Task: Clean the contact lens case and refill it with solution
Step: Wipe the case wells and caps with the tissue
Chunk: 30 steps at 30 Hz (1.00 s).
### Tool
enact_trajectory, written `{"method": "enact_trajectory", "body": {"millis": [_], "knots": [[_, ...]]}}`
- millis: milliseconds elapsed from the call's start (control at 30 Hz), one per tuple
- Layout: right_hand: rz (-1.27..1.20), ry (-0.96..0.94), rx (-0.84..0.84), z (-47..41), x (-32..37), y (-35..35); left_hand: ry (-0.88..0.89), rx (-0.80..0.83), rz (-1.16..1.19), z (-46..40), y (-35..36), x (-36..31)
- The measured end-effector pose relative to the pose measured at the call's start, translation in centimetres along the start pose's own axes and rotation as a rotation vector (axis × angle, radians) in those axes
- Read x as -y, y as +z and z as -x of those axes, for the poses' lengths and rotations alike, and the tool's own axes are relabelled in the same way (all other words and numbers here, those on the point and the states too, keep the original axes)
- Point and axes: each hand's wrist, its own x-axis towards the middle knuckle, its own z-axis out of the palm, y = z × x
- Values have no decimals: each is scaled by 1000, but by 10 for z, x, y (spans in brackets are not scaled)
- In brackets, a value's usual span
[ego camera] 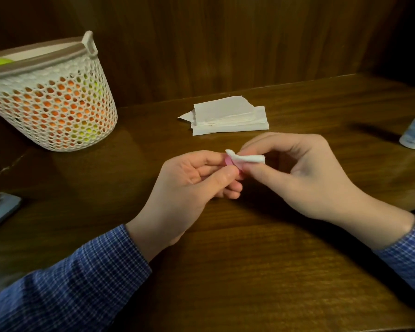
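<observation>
Wiping the case
Your left hand (189, 178) pinched the pink case (228, 161); your right hand (304, 173) pressed a folded pad (246, 159) against it.

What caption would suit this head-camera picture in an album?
Left hand holds a small pink plastic piece while the right hand wipes it with a folded white pad above a brown wooden table.
</observation>
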Motion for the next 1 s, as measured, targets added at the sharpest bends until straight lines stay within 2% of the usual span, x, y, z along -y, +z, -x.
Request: {"method": "enact_trajectory", "body": {"millis": [100, 333, 433, 533, 600, 733, 867, 1000], "knots": [[-38, 39, -15, 1, 3, 2, 6, -20, -47, 1, 0, 2], [99, -20, -39, 3, 4, 6, 9, -24, -16, 2, 1, 2], [-33, 56, -1, 1, 0, 5, -40, -21, 53, 0, 0, 0], [-250, 131, 75, -3, -1, -2, -176, 52, 297, -1, -1, -4], [-194, 64, 128, -5, 0, -9, -292, 168, 442, -1, -2, -7], [123, -221, 216, -6, 4, -18, -503, 311, 568, -3, -5, -10], [299, -445, 121, -3, -2, -12, -577, 376, 709, -3, -10, -11], [300, -487, 43, 3, -5, -2, -601, 377, 782, -2, -12, -12]]}}
